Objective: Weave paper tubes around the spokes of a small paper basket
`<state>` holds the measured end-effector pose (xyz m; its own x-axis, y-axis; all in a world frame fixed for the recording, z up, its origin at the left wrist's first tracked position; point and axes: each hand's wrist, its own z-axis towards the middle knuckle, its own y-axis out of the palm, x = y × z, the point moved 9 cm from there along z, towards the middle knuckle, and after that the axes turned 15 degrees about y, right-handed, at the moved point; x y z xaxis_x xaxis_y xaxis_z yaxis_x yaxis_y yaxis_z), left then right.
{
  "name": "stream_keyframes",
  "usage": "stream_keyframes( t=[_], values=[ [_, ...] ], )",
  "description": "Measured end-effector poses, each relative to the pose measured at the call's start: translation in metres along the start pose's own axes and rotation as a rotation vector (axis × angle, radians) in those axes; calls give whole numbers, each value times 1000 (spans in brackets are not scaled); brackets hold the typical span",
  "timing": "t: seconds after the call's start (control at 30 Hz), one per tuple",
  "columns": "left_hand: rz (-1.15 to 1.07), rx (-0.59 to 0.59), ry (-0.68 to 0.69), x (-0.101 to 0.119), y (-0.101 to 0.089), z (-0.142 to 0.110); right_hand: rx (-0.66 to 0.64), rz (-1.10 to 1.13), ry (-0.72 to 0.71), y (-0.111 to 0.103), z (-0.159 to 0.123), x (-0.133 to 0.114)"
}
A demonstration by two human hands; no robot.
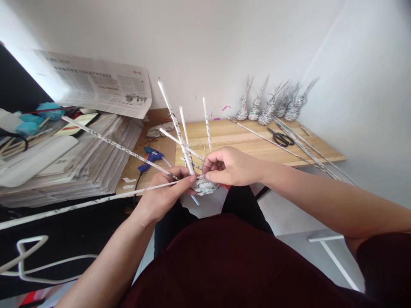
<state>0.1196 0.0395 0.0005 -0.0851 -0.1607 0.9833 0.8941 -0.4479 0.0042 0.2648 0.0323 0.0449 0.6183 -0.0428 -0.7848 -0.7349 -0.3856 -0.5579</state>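
Between my hands is a small woven newspaper base [206,186], rounded and held just off the table's front edge. Rolled newspaper tubes [175,122] stick out of it, several upward and two long ones toward the left. My left hand [171,186] is closed on the weaving's left side, thumb on top near a tube. A thin bluish stick end [195,199] pokes out below those fingers. My right hand [229,167] pinches the rim on the right, thumb and forefinger together. The fingers partly hide the weave.
A stack of newspapers [105,149] stands at left, with a blue glue gun [150,159] beside it. Several woven gourd shapes [267,112] line the back right of the wooden table [221,128]. Black-handled scissors [282,138] lie near loose paper tubes [305,147].
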Motion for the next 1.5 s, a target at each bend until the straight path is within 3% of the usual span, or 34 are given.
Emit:
stream_keyframes(
  t=[0.5, 0.7, 0.93, 1.13, 1.37, 1.5],
  values=[
    [-7, -38, 9, -1, 2, 1, 9, 53, -8, 4, 2, -4],
    [-66, 35, 53, 4, 1, 2, -51, 86, 19, 7, 3, -2],
    [-73, 38, 58, 7, 2, 2, -73, 69, 43, 7, 3, 1],
    [-69, 9, 75, 6, 5, 3, 2, 55, 29, 7, 3, -2],
    [-94, 1, 75, 7, 0, 2, -141, 86, -45, 9, 3, -1],
    [-134, 8, 67, 9, -1, 2, -139, 101, -47, 5, 4, 4]
  ],
)
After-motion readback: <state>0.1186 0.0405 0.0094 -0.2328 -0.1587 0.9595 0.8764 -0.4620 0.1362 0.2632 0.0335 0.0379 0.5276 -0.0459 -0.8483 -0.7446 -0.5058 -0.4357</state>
